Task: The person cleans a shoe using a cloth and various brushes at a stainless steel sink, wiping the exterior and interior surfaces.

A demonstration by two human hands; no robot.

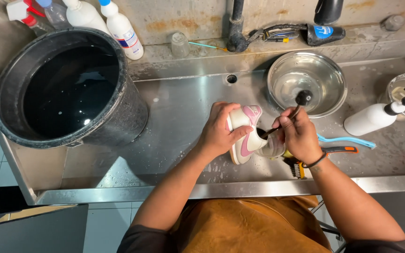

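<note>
My left hand (220, 131) grips a white and pink sneaker (245, 133) by its heel, holding it on its side over the wet steel sink floor (174, 122). My right hand (297, 133) holds a thin dark-handled brush (289, 115) with a round black knob at the top; its lower end goes into the shoe's opening. The brush's bristles are hidden inside the shoe.
A large black bucket of water (69, 89) stands at the left. A steel bowl (306, 83) sits behind my right hand, a white pump bottle (376, 117) lies to the right. A light blue toothbrush (348, 140) and an orange-handled wire brush (322, 154) lie under my right wrist. Spray bottles (118, 26) line the back ledge.
</note>
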